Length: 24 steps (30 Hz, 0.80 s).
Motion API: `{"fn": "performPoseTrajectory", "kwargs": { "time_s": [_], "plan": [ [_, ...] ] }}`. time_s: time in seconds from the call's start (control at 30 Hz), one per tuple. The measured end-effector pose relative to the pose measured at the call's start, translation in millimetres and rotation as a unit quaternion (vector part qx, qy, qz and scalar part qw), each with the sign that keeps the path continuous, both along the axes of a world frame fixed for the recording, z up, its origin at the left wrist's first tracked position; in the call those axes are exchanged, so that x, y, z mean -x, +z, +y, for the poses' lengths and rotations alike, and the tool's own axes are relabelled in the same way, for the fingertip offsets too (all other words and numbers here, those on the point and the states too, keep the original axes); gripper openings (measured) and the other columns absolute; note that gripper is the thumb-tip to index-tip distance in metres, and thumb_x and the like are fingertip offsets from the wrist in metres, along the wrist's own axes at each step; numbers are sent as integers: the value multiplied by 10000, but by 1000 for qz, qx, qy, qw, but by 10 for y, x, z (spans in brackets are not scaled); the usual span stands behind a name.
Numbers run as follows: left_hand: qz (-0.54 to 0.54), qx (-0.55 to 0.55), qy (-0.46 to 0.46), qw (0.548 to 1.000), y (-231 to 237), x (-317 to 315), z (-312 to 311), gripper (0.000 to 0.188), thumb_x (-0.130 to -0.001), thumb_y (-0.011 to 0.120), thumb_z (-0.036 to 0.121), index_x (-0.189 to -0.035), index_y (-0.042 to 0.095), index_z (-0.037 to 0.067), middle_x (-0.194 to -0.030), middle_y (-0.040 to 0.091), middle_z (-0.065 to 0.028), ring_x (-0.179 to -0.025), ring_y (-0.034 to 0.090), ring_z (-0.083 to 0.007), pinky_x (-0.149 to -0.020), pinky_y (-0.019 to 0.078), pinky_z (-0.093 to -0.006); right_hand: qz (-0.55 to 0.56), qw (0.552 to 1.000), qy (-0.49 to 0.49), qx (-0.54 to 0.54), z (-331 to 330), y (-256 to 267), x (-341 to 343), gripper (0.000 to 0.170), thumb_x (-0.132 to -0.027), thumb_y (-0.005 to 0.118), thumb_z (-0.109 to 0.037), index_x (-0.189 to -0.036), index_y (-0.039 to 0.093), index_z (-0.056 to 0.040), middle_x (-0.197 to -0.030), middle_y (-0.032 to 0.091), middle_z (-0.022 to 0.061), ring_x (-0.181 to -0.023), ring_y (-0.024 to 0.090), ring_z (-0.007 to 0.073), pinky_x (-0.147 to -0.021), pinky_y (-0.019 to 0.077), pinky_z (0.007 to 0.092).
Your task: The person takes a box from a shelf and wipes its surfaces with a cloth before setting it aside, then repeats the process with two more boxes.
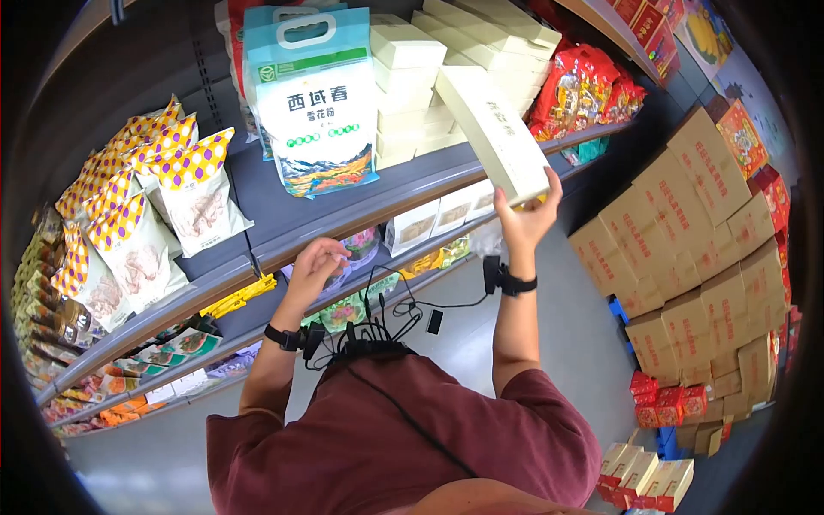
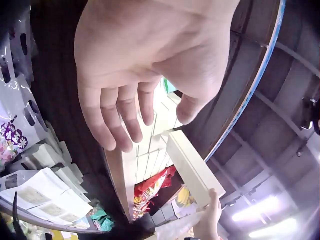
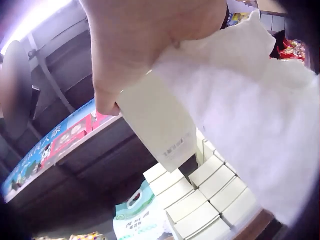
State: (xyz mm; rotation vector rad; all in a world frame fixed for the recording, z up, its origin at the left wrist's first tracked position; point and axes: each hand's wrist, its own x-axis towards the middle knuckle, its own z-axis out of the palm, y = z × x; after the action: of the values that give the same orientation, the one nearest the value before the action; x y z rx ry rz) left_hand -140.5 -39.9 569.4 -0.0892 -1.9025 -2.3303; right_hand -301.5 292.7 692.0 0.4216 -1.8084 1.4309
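Note:
A long cream box (image 1: 493,133) is gripped at its near end by the right hand (image 1: 528,221), tilted in front of stacked cream boxes (image 1: 403,86) on the upper shelf. In the right wrist view the thumb and palm of the right hand (image 3: 150,40) hold the box (image 3: 160,120), and a white cloth or tissue (image 3: 250,105) hangs beside it, covering the fingers. The left hand (image 1: 316,264) is near the shelf edge with nothing in it; in the left wrist view the left hand (image 2: 150,60) has loosely bent fingers, apart from the box (image 2: 192,165).
Left of the stack stands a blue-and-white flour bag (image 1: 313,112), then yellow-topped bags (image 1: 193,189). Red packets (image 1: 579,90) lie to its right. Lower shelves hold more packages. Brown cartons (image 1: 678,232) are stacked at the right, and a phone (image 1: 435,322) and cables show near the body.

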Motion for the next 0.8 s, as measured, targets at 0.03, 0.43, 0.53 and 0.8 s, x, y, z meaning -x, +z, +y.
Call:
{"fn": "performPoseTrajectory", "kwargs": {
  "time_s": [0.03, 0.43, 0.53, 0.8],
  "plan": [
    [1, -4, -30, 1000, 63, 29, 29, 188, -986, 586, 131, -1158, 575, 55, -1125, 662, -77, -974, 653, -155, -812, 518, -290, 15, 1000, 10, 6, 104, -27, -153, 897, -648, 896, -212, -1378, 421, 3, -1228, 570, 175, -1140, 599, 256, -923, 524, 375],
    [31, -305, -162, 938, 70, 209, -226, 1103, -590, 941, 473, -1477, 381, 130, -1329, 576, -116, -1008, 659, -272, -564, 554, -358, 143, 903, 304, -269, -192, -96, -718, 1013, -571, 912, -497, -1328, 385, -79, -1213, 548, 250, -1126, 571, 377, -937, 464, 483],
    [181, -222, -86, 954, -92, -10, -402, 968, -705, 814, 616, -1432, 440, 99, -1306, 589, -126, -1003, 671, -286, -540, 564, -369, 164, 889, 347, -250, -505, -167, -579, 1025, -538, 935, -525, -1328, 441, -99, -1171, 617, 241, -1022, 639, 402, -857, 528, 450],
    [182, -251, 16, 951, 345, -583, -842, 1009, -867, 406, 822, -1523, 292, 63, -1355, 561, -156, -1029, 679, -288, -611, 621, -416, 101, 867, 306, -380, -871, -328, -373, 1122, -533, 905, -387, -1463, 365, -68, -1221, 583, 225, -1004, 644, 412, -805, 554, 427]
  ]
}}
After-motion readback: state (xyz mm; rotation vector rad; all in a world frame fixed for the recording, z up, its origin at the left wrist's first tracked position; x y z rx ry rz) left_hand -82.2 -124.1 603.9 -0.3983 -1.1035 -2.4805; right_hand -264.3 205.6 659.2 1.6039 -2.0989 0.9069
